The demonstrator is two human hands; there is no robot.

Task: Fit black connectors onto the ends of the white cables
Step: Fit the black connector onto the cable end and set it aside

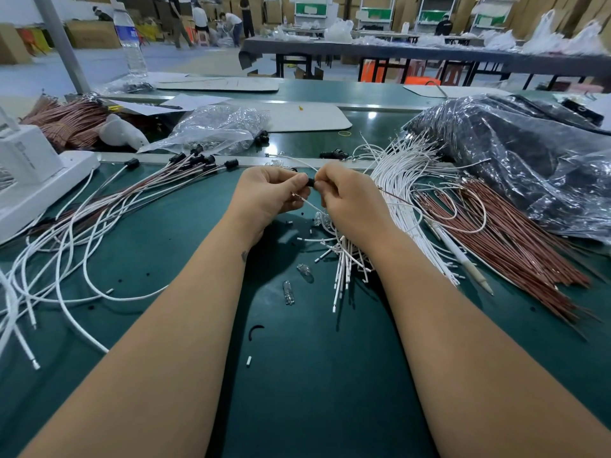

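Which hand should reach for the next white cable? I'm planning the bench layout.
Right, probably. The loose white cables lie directly beside the right hand, while the left hand sits nearer the finished cables. Both hands now pinch the black connector.

Green-topped workbench (165,259) – long dark table (429,54) behind, cardboard boxes (92,34) along wall, pale floor (182,61).
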